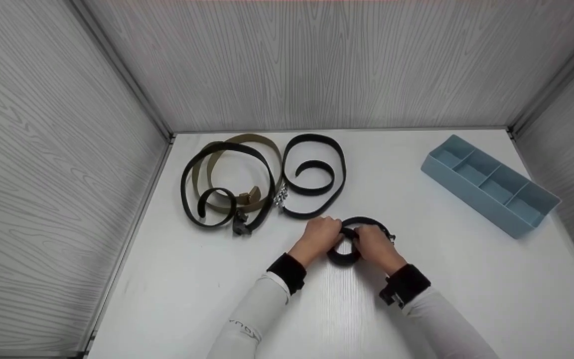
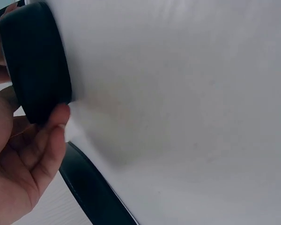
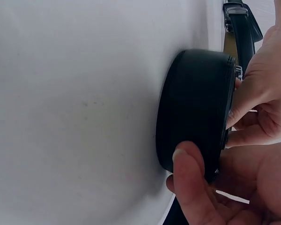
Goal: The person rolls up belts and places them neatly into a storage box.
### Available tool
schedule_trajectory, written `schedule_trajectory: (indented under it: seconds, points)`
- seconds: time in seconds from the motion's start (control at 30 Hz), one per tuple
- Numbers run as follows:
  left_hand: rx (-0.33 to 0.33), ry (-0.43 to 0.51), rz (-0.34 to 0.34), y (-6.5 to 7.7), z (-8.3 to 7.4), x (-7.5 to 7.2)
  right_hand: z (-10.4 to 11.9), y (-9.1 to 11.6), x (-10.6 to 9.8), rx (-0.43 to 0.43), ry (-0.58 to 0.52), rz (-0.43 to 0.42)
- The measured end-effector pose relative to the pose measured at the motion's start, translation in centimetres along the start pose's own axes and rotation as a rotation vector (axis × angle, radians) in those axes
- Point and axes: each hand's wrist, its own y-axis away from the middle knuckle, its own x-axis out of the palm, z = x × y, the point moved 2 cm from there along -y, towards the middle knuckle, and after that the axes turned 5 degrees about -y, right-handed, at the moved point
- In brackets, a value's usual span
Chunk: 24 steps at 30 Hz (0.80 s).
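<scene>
Between my two hands at the front middle of the table is a black belt (image 1: 343, 259), partly wound into a small round coil standing on its edge. My left hand (image 1: 321, 235) pinches the left side of the coil with thumb and fingers. On the opposite side my right hand (image 1: 374, 245) grips it; in the right wrist view the thumb lies against the outer face of the coil (image 3: 196, 98). A looser length of the belt curves behind the hands, with its metal buckle (image 1: 391, 238) beside the right hand. The fingers hide part of the winding.
Loosely looped at the back left lie a black belt (image 1: 185, 182) with a dark buckle (image 1: 240, 224) and a tan belt (image 1: 267, 140), overlapping. Another black belt (image 1: 343, 164) with a silver buckle (image 1: 280, 195) lies beside them. A blue divided tray (image 1: 471, 189) stands at the right; walls enclose the table.
</scene>
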Motion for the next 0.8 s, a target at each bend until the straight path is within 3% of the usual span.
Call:
schedule_trajectory:
  seconds: [0.1,0.33,0.57,0.8]
  points:
    - [-0.008,-0.015,-0.007,-0.02,0.01,0.06,-0.10,0.01,0.12,0.003,-0.009,-0.006]
    - [-0.074,-0.006,-0.051,0.09,-0.10,0.17,-0.24,0.26,0.01,0.136,-0.013,0.010]
    - [-0.048,0.009,-0.046,-0.02,-0.09,0.12,-0.22,0.05,-0.04,0.077,0.082,-0.002]
    - [-0.032,-0.014,-0.046,-0.01,-0.04,0.42,-0.39,0.03,0.11,-0.044,0.047,-0.013]
